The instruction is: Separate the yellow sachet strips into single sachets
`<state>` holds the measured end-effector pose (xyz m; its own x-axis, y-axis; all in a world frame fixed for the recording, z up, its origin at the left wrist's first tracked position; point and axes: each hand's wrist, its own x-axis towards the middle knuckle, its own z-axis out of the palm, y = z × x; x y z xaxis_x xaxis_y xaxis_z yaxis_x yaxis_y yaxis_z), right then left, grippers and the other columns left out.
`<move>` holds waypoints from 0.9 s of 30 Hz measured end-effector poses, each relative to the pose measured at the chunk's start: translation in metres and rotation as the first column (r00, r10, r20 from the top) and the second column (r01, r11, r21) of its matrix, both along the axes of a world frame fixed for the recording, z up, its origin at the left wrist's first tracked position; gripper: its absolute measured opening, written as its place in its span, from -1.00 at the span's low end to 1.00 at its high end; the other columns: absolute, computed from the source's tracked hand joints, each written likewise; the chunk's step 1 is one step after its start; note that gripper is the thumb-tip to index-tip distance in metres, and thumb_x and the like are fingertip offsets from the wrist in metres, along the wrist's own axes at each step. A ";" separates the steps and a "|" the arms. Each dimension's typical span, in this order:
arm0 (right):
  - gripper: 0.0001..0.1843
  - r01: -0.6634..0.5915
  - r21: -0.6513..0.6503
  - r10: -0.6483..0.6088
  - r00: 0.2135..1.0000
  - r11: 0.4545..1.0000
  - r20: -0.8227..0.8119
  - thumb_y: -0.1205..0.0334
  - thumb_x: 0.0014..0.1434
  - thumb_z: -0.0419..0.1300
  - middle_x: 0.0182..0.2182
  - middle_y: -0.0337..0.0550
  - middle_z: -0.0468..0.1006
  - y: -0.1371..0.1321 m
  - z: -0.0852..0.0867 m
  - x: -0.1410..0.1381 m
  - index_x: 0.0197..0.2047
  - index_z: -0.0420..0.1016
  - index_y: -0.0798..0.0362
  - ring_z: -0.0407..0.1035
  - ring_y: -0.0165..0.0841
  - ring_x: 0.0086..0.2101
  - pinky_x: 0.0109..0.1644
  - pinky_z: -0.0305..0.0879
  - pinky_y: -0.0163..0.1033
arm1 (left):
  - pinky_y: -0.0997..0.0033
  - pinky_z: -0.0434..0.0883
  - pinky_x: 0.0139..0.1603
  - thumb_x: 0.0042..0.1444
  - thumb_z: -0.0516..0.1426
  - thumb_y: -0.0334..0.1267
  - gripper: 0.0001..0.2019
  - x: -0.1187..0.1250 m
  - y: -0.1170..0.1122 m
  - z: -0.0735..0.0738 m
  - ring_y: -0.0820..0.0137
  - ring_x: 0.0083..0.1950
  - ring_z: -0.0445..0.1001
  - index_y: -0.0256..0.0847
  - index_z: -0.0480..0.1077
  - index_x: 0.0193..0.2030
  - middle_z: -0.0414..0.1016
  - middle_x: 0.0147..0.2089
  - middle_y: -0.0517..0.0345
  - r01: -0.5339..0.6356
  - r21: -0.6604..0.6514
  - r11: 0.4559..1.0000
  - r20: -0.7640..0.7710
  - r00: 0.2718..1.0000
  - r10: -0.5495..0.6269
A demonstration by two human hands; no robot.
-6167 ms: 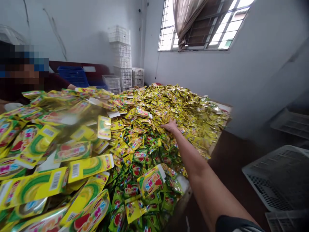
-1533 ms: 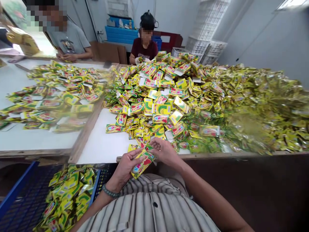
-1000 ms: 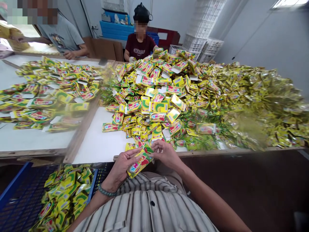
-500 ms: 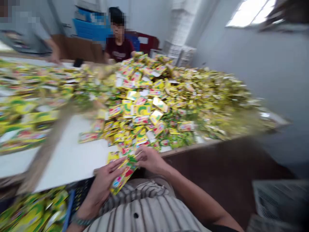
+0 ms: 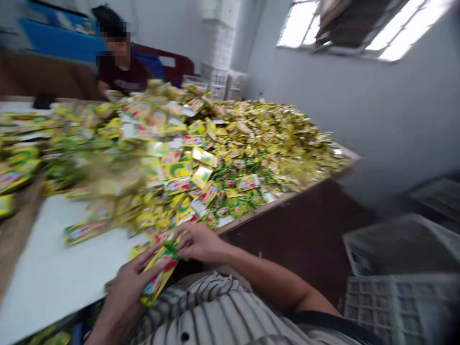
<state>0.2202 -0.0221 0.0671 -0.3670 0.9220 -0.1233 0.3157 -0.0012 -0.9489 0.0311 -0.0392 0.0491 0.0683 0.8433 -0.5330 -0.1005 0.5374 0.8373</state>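
My left hand point(image 5: 127, 282) grips a yellow, green and red packet point(image 5: 158, 277) at the near edge of the white table point(image 5: 46, 268), in front of my striped shirt. My right hand point(image 5: 197, 241) pinches the top end of the same packet, fingers closed on it. Just beyond my hands a big heap of the same yellow-green packets point(image 5: 201, 158) covers the table. The picture is smeared by motion, so small print on the packet cannot be read.
A person in a dark red shirt point(image 5: 120, 76) sits across the table. White plastic crates point(image 5: 402, 268) lie on the floor at the right, and more are stacked point(image 5: 219, 43) by the far wall under a window point(image 5: 355, 28).
The view has swung to the right, bringing the window and floor crates in and the left table and blue crate out. Both hands stay on the packet.
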 end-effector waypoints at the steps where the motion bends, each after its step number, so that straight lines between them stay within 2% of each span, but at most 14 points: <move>1: -0.64 -0.025 -0.060 0.021 0.997 0.998 -0.071 0.42 0.00 0.22 -0.47 -0.36 0.52 0.000 0.001 0.002 -0.11 0.33 0.00 0.38 -0.49 -0.51 -0.38 0.28 -0.42 | 0.41 0.54 -0.31 -0.36 0.44 -0.18 -0.42 0.001 -0.001 0.000 0.20 -0.24 0.60 -0.20 0.53 -0.08 0.64 -0.20 0.08 0.033 -0.009 0.999 0.024 0.999 -0.033; 3: -0.55 -0.046 -0.093 0.033 0.991 0.995 -0.131 0.32 0.05 0.24 -0.35 -0.26 0.56 0.001 0.002 0.004 0.02 0.26 -0.01 0.43 -0.45 -0.43 -0.33 0.32 -0.36 | 0.47 0.50 -0.33 -0.30 0.43 -0.18 -0.50 0.001 -0.003 -0.002 0.28 -0.30 0.58 -0.24 0.54 -0.13 0.64 -0.24 0.07 0.055 0.010 0.998 0.121 0.991 -0.056; 6: -0.42 -0.033 0.056 0.033 0.999 0.998 -0.006 0.21 -0.01 0.34 -0.31 -0.19 0.57 -0.001 0.004 0.000 0.07 0.26 0.00 0.45 -0.32 -0.24 -0.16 0.33 -0.24 | 0.49 0.47 -0.29 -0.27 0.41 -0.22 -0.53 0.002 -0.006 -0.005 0.34 -0.32 0.57 -0.24 0.54 -0.14 0.64 -0.26 0.11 -0.019 0.073 0.997 0.239 0.971 0.001; 8: -0.40 -0.077 0.153 0.065 0.995 0.985 0.080 0.22 -0.02 0.36 -0.36 -0.21 0.58 -0.005 0.005 -0.006 0.08 0.26 0.00 0.43 -0.28 -0.18 -0.05 0.28 -0.16 | 0.48 0.46 -0.28 -0.27 0.41 -0.25 -0.53 0.002 -0.008 -0.005 0.35 -0.33 0.57 -0.24 0.53 -0.13 0.64 -0.26 0.12 -0.049 0.101 0.994 0.265 0.964 0.021; 10: -0.41 -0.090 0.217 0.069 0.993 0.972 0.099 0.23 0.00 0.35 -0.37 -0.22 0.59 -0.008 0.006 -0.010 0.09 0.26 -0.01 0.42 -0.26 -0.15 0.02 0.23 -0.11 | 0.48 0.45 -0.28 -0.27 0.41 -0.25 -0.54 0.002 -0.009 -0.002 0.35 -0.33 0.56 -0.24 0.53 -0.14 0.63 -0.25 0.11 -0.045 0.116 0.992 0.277 0.961 0.011; 14: -0.50 0.121 0.308 -0.132 0.991 0.944 0.014 0.29 0.05 0.29 -0.24 -0.17 0.58 -0.004 0.004 -0.016 0.05 0.24 -0.04 0.46 -0.32 -0.24 0.02 0.25 -0.11 | 0.46 0.45 -0.26 -0.24 0.40 -0.23 -0.57 -0.001 -0.007 0.004 0.35 -0.30 0.56 -0.24 0.53 -0.15 0.63 -0.22 0.10 -0.036 0.134 0.990 0.268 0.963 -0.002; 16: -0.50 0.152 0.330 -0.159 0.987 0.932 -0.005 0.37 0.03 0.27 -0.20 -0.17 0.56 0.000 0.003 -0.019 0.02 0.24 -0.05 0.47 -0.36 -0.29 -0.03 0.29 -0.15 | 0.45 0.45 -0.25 -0.23 0.40 -0.22 -0.57 -0.003 -0.006 0.003 0.34 -0.30 0.55 -0.25 0.53 -0.15 0.63 -0.23 0.10 -0.055 0.145 0.988 0.239 0.971 0.019; 19: -0.46 0.078 0.315 -0.091 0.995 0.946 0.028 0.41 0.00 0.26 -0.20 -0.20 0.56 0.003 0.002 -0.026 0.04 0.22 -0.06 0.48 -0.36 -0.29 -0.11 0.33 -0.21 | 0.43 0.44 -0.24 -0.21 0.39 -0.22 -0.58 -0.005 -0.007 -0.002 0.34 -0.30 0.54 -0.25 0.53 -0.14 0.62 -0.23 0.11 -0.074 0.171 0.982 0.231 0.972 0.033; 22: -0.48 -0.020 0.230 0.005 0.998 0.973 0.066 0.37 0.04 0.23 -0.27 -0.23 0.58 0.001 0.003 -0.032 0.06 0.20 -0.06 0.47 -0.35 -0.30 -0.16 0.34 -0.22 | 0.40 0.43 -0.20 -0.21 0.39 -0.23 -0.59 -0.006 -0.008 -0.006 0.31 -0.26 0.54 -0.24 0.53 -0.14 0.62 -0.20 0.10 -0.067 0.185 0.980 0.247 0.969 0.019; 24: -0.51 -0.047 0.237 0.031 0.997 0.970 0.072 0.37 0.07 0.21 -0.31 -0.23 0.59 -0.002 0.004 -0.035 0.06 0.20 -0.04 0.46 -0.33 -0.26 -0.07 0.30 -0.18 | 0.41 0.43 -0.19 -0.21 0.39 -0.24 -0.59 -0.006 -0.011 -0.008 0.32 -0.26 0.54 -0.24 0.53 -0.15 0.62 -0.21 0.11 -0.075 0.183 0.980 0.263 0.964 0.025; 27: -0.50 -0.004 0.323 -0.017 0.998 0.947 0.064 0.36 0.10 0.20 -0.26 -0.19 0.59 -0.010 0.002 -0.038 0.10 0.17 -0.03 0.44 -0.31 -0.16 0.08 0.20 -0.10 | 0.42 0.43 -0.22 -0.21 0.39 -0.22 -0.59 -0.004 -0.017 -0.012 0.33 -0.29 0.54 -0.23 0.51 -0.15 0.62 -0.24 0.12 -0.074 0.150 0.986 0.261 0.965 0.033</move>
